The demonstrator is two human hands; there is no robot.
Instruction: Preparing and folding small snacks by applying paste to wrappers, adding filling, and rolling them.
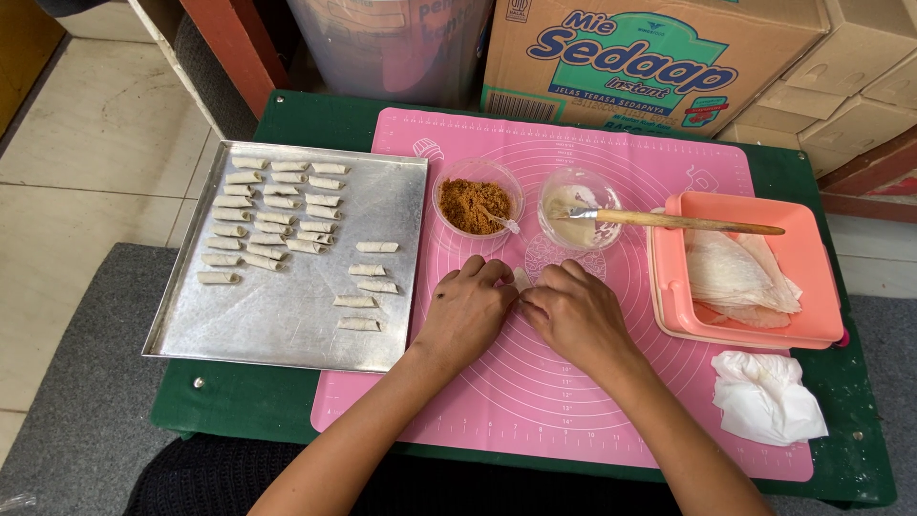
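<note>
Item, my left hand [466, 311] and right hand [573, 315]: both palm-down on the pink mat [535, 401], fingertips meeting over a small pale wrapper [521, 278]. Fingers are curled close together, pinching or rolling it; how much of it they hold I cannot tell, since the knuckles hide most of it. I judge the hands sit mid-mat so both bowls stay in easy reach.

Item, tray [287, 330]: metal, to my left, bearing rows of finished small rolls [272, 215], packed at the far corner, looser toward the mat.

Item, filling bowl [478, 196]: clear, brown crumbs, small spoon inside, just beyond my left hand.

Item, paste bowl [578, 205]: clear, whitish, with a wooden brush [688, 223] resting across its rim and onto the box.

Item, pink box [812, 258]: right of the mat, holding thin wrapper sheets [740, 277].

Item, crumpled white tissue [764, 397]: near right corner.

Item, carton [650, 62]: cardboard, behind the table, blue lettering and green trim on its face. Plain brown cartons [860, 86] are stacked to its right.
</note>
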